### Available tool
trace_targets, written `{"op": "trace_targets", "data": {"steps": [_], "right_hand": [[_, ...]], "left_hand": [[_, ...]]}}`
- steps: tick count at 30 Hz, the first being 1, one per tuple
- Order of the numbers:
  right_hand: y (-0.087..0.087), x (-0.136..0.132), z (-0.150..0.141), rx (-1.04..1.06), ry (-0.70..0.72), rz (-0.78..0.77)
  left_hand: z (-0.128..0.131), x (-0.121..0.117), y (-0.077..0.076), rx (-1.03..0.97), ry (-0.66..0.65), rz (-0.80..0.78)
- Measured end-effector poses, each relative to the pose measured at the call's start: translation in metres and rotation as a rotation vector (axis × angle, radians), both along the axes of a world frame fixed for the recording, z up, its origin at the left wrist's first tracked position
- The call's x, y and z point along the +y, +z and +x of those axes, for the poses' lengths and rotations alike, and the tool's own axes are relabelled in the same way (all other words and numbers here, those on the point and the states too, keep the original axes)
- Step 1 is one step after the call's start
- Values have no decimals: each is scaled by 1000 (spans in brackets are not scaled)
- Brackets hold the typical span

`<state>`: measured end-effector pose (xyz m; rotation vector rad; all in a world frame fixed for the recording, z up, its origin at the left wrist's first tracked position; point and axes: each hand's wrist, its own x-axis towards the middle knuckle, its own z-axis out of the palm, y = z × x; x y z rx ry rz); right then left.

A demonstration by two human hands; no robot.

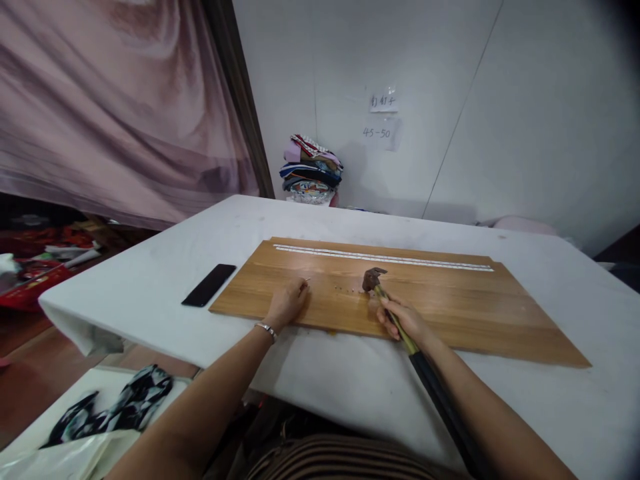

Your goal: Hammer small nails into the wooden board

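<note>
A long wooden board (450, 313) lies on a white table (150, 287). My right hand (405, 320) is closed round the shaft of a hammer (383, 290) close to its head, and the dark head rests on the board. My left hand (287, 303) lies on the board with the fingers pinched on a thin nail (306, 281). Several small nails (346, 290) sit in the board between the two hands. A white strip (385, 258) runs along the board's far edge.
A black phone (209, 285) lies on the table left of the board. Folded cloths (311, 170) are stacked against the white wall behind. A pink curtain (110, 100) hangs at left. Patterned fabric (115, 403) lies on a low white surface at lower left.
</note>
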<state>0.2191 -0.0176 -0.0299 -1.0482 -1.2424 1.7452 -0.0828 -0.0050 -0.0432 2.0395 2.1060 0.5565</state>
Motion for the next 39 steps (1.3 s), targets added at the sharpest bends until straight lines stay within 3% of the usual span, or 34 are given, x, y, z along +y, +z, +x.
{"op": "trace_targets", "data": {"steps": [39], "right_hand": [[3,-1,1,-11,-22,-7]], "left_hand": [[1,-1,2,34,-8,-13]]}}
